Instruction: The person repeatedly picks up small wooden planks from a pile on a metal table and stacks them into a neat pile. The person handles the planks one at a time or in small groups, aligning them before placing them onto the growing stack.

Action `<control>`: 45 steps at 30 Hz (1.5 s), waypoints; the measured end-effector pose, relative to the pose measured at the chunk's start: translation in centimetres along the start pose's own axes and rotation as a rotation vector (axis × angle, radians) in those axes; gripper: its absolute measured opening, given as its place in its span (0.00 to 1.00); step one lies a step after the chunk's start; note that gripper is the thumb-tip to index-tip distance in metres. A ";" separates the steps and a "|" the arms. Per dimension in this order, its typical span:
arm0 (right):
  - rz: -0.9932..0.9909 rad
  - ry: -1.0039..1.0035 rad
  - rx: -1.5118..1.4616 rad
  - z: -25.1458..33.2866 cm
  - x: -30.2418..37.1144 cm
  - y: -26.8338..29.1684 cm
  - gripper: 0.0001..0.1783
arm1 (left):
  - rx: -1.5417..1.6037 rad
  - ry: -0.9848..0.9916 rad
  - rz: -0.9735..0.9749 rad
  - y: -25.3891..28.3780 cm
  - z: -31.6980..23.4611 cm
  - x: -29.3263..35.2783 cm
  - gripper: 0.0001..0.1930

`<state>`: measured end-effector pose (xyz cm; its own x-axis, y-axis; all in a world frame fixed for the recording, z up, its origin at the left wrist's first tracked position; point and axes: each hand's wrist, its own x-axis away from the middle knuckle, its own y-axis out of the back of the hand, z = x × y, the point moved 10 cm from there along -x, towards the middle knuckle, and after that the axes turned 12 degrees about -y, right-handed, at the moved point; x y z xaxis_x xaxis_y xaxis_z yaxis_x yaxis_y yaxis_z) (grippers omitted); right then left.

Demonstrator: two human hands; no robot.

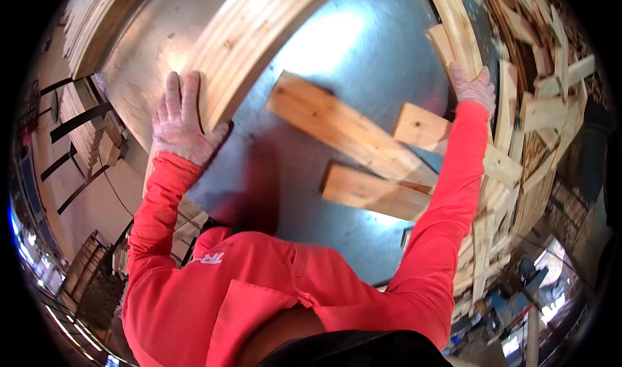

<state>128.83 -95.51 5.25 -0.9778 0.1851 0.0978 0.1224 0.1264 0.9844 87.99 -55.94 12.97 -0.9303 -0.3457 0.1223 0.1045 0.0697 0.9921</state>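
Note:
My left hand (184, 124), in a thin pale glove, lies with its fingers stretched along the left side of a bundle of light wooden boards (246, 33). Its thumb is apart from the fingers, by the near end of the boards. On the right, my right hand (476, 89), gloved too, grips the near end of a long wooden board (455, 20); part of its fingers is hidden. Between my arms, a knotty plank (343, 126) slants across the shiny metal table (259, 166). Shorter pieces, one wooden block (421, 128) and another plank (372, 192), lie beside it.
A heap of offcuts (512, 166) rises along the table's right side. Stacked boards (107, 23) stand at the far left, with another stack (84, 124) on dark supports below them. A small wood piece (440, 43) sits by the right-hand board.

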 end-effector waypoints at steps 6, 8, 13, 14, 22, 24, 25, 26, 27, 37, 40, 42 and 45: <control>0.027 0.163 -0.074 -4.1 17.2 -1.5 0.63 | -0.012 0.029 0.065 0.0 -0.3 0.1 0.50; 0.115 0.040 -0.035 -6.8 22.2 -2.5 0.63 | 0.004 0.044 0.090 0.2 -0.4 0.0 0.50; 0.736 0.000 -0.854 -10.2 32.4 -4.3 0.56 | 0.006 0.034 0.074 -0.4 -0.2 0.3 0.49; 0.921 -0.158 -1.098 -9.7 35.1 -5.4 0.51 | -0.100 0.086 0.019 -0.4 0.2 1.0 0.50; 0.936 0.409 -1.243 2.0 46.8 -1.4 0.32 | 1.714 -0.121 0.606 -12.8 -11.2 9.9 0.25; 0.250 0.307 -0.497 -7.8 37.7 2.7 0.45 | 1.896 -0.092 0.848 -18.9 -10.3 12.1 0.19; 0.066 0.273 -0.153 -12.4 33.1 3.6 0.51 | 1.735 -0.137 0.745 -21.1 -8.3 11.5 0.18; 0.303 0.166 0.163 -16.2 29.5 4.6 0.58 | 1.569 -0.155 0.621 -23.1 -5.0 10.7 0.17; 0.171 0.119 0.244 -21.2 26.5 3.2 0.65 | 1.484 -0.197 0.592 -21.0 -5.5 10.5 0.17; 0.456 0.307 -0.235 -18.6 25.2 3.5 0.62 | 0.347 0.020 0.152 -1.2 -4.2 11.3 0.25; 0.777 0.281 -0.796 -8.3 26.9 4.7 0.48 | 0.168 -0.086 -0.060 -0.8 -0.3 11.5 0.29; 0.925 0.116 -1.132 -0.9 29.3 4.9 0.32 | 0.157 -0.036 -0.106 1.0 0.7 12.3 0.31; 0.936 0.127 -1.149 11.9 30.3 -2.3 0.21 | 0.003 -0.289 -0.318 1.8 -0.8 11.5 0.47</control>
<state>100.95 -78.65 4.20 -0.6373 -0.3288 0.6969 0.5608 -0.8181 0.1269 77.72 -60.51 16.19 -0.9763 -0.0744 -0.2031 -0.2041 0.0052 0.9789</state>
